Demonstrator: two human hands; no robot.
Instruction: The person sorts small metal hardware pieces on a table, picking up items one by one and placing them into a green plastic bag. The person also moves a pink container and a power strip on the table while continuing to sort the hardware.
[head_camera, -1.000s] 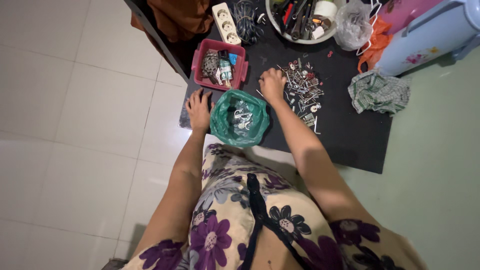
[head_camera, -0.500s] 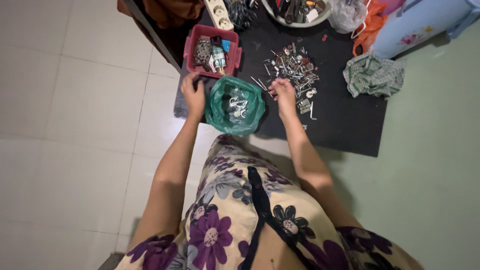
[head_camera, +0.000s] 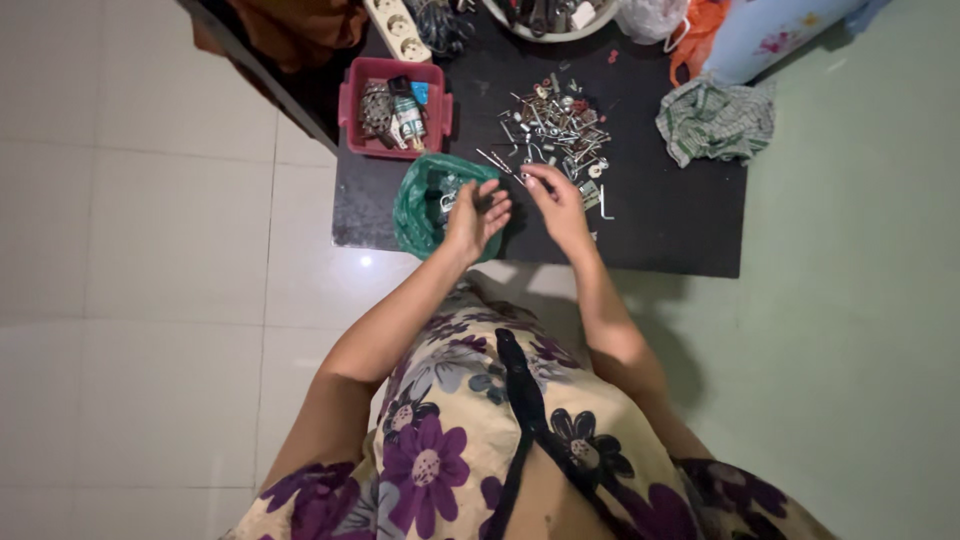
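Item: green plastic bag, open-mouthed, set on a black mat at its near edge, small metal fittings seen inside. Since half a second ago the left hand is found moved off the bag's left rim and across its mouth, fingers spread apart and palm turned up, nothing seen gripped in it; the bag is therefore no longer steadied from the side. The right hand is found drawn back from the heap of screws and metal bits toward the left hand, fingertips pinched together near a thin metal rod; whether the rod is actually clamped cannot be told. The rod's long axis is laid diagonally, one end pointed up-left toward a red tray, the other down-right at the fingertips. A checked cloth is noted at the far right
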